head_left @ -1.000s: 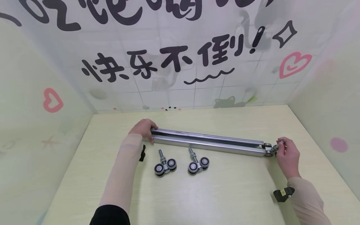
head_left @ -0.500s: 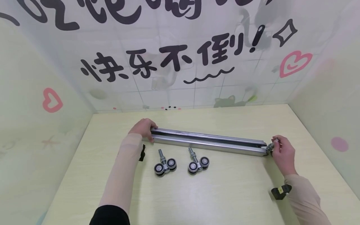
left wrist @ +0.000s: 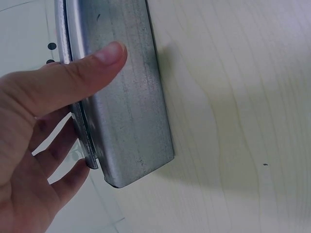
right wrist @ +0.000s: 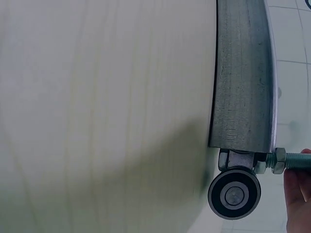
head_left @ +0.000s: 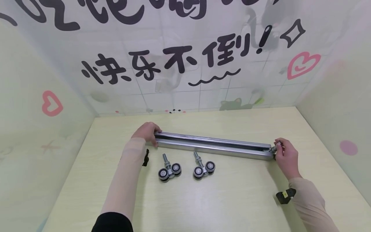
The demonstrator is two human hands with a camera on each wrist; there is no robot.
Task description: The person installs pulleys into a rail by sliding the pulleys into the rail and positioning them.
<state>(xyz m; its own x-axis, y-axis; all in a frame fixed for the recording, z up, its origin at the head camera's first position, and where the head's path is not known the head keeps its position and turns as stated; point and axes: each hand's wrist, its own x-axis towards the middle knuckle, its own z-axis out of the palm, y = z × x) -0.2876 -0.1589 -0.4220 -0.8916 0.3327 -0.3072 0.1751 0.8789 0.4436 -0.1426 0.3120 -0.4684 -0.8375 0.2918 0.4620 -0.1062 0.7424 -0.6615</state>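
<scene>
A long steel channel track [head_left: 214,151] with a slot along its top lies across the table. My left hand [head_left: 146,132] grips its left end, thumb [left wrist: 104,60] across the metal side and fingers on the far side. At the other end my right hand [head_left: 287,158] pinches the threaded bolt of a roller trolley [right wrist: 234,195]. In the right wrist view the trolley's body enters the track's open end, while one black-rimmed wheel sits just outside it. The bolt [right wrist: 297,161] carries nuts and sticks out on the slot side; only fingertips show beside it.
Two more roller trolleys, a left one [head_left: 169,170] and a right one [head_left: 204,167], lie on the pale wooden table [head_left: 232,199] in front of the track. Printed walls [head_left: 185,100] enclose the table at the back and both sides.
My right hand has moved left with the trolley, whose leading wheels have gone from outside the track's right end into it. My left hand stays on the track's left end.
</scene>
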